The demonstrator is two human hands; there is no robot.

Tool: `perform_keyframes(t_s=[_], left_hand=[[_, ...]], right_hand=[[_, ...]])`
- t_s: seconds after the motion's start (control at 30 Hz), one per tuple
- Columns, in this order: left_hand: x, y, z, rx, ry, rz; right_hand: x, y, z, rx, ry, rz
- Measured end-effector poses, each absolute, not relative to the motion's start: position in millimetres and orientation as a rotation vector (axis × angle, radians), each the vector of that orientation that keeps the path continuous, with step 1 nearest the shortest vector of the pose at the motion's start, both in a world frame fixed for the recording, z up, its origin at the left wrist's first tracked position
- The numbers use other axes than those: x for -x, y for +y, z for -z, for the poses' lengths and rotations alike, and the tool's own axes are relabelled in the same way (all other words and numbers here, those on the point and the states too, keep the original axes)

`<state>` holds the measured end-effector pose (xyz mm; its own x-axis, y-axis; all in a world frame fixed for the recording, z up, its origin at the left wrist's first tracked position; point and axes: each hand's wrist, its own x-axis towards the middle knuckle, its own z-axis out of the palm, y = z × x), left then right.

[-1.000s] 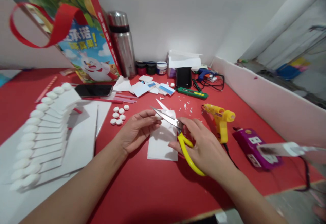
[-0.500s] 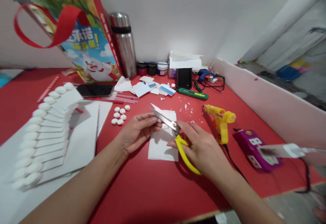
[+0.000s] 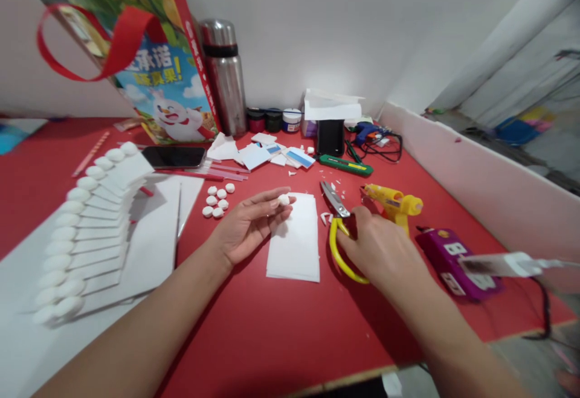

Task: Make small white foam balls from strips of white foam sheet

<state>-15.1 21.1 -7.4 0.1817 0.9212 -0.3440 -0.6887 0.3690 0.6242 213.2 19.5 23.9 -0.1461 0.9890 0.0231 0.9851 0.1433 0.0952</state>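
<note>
Scissors point(image 3: 339, 229) with yellow handles lie low on the red table point(image 3: 272, 337) in the right hand point(image 3: 380, 250), toward its right edge, while the left hand point(image 3: 244, 229) pinches a small white trimmed piece point(image 3: 284, 199) over the white sheet point(image 3: 294, 238); cutting looks paused, and placing that piece likely calls for a steady fingertip hold.

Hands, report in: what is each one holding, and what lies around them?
Left hand pinching small white piece. Right hand on yellow scissors, lying on red table. White sheet between hands; glue gun just beyond.
</note>
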Motion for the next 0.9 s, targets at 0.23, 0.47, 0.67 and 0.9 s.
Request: perform_keyframes(t_s=[0.23, 0.47, 0.67, 0.9], left_hand=[[12.6, 21.4, 9.3, -0.477, 0.802, -1.264], [14.3, 23.1, 16.4, -0.906, 1.021, -1.445], [13.3, 21.5, 22.3, -1.401, 1.196, -1.481], [10.4, 20.4, 14.6, -0.939, 1.176, -1.335]], right_hand=[[-187.8, 17.7, -62.7, -1.900, 2.551, -0.146], [-152.1, 55.7, -47.1, -1.889, 2.874, 1.373], [-152.4, 65.1, -8.2, -1.887, 2.516, 2.244], [-157.0, 70.8, -1.4, -1.751, 1.987, 2.963]])
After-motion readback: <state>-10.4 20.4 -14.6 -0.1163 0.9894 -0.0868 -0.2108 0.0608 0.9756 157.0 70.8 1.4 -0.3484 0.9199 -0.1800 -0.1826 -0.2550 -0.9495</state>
